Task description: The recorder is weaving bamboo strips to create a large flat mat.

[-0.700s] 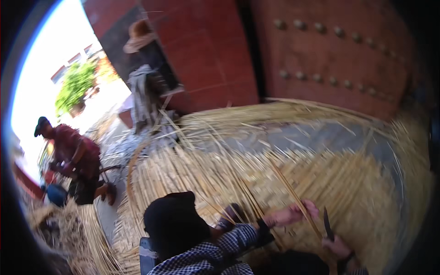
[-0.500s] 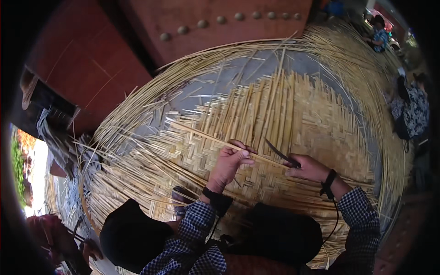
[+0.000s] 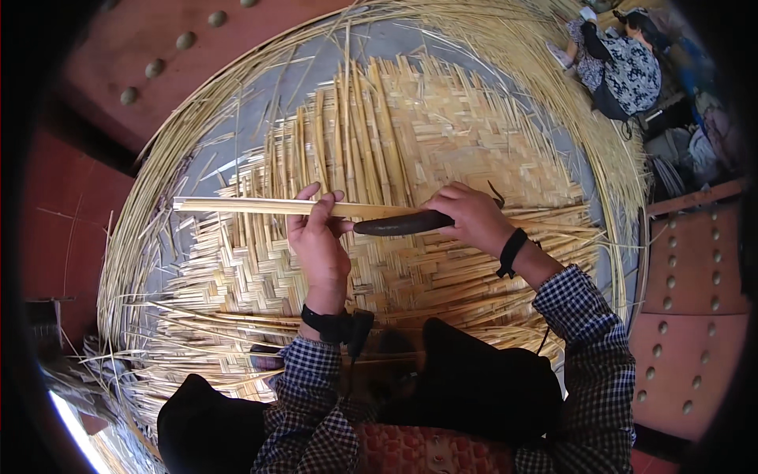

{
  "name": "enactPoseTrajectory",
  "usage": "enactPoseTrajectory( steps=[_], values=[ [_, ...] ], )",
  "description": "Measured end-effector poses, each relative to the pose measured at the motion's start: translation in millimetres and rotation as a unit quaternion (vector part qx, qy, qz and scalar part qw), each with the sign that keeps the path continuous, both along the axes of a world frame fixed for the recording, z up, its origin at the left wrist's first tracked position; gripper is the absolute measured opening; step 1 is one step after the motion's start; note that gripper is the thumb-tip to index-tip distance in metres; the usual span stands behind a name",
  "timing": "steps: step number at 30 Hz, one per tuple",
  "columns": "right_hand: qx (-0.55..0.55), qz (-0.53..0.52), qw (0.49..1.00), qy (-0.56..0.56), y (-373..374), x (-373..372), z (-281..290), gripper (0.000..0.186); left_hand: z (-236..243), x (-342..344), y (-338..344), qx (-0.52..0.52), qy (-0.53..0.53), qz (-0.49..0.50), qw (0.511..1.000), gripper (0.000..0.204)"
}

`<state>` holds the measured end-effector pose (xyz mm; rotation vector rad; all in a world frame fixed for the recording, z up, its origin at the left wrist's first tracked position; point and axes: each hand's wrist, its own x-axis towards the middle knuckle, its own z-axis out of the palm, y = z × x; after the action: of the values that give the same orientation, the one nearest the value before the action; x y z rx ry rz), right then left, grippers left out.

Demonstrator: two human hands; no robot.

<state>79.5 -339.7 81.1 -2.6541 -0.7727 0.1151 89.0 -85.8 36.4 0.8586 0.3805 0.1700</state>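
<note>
Pinching the pale strip (image 3: 245, 205) between thumb and fingers, your left hand (image 3: 320, 249) holds it crosswise before you. Your right hand (image 3: 474, 217) wraps the dark curved knife (image 3: 399, 225); whether it also grips the strip, I can't tell. The knife's end sits right by your left thumb, so a leftward slip could cut you, and uneven pressure might split the strip crookedly. Below spreads the woven mat (image 3: 466, 150), then loose canes (image 3: 505, 31), with a co-worker (image 3: 632, 75) beyond.
</note>
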Motion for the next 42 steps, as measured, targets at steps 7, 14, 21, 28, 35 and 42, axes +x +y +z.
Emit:
enactPoseTrajectory(
  steps=[7,14,21,28,35,42],
  values=[
    [0.047,-0.137,0.988,0.057,-26,6,2,0.027,-3,24,10,-0.060,-0.116,-0.267,0.955,0.013],
    [0.028,-0.207,0.978,0.007,-11,0,11,0.031,-14,24,4,0.052,-0.031,-0.225,0.972,0.018],
    [-0.085,-0.124,0.982,-0.116,20,-23,8,0.062,-40,32,3,0.124,-0.066,-0.167,0.976,0.028],
    [-0.013,-0.132,0.972,0.196,44,-44,0,0.057,-54,33,-1,0.066,-0.035,-0.127,0.989,0.026],
    [0.041,-0.097,0.979,0.173,45,-43,-3,0.052,-48,31,6,0.146,-0.053,-0.185,0.970,0.034],
    [0.056,-0.130,0.983,0.121,71,-41,-11,0.071,-52,16,-25,0.107,-0.063,-0.177,0.976,0.053]
  ],
)
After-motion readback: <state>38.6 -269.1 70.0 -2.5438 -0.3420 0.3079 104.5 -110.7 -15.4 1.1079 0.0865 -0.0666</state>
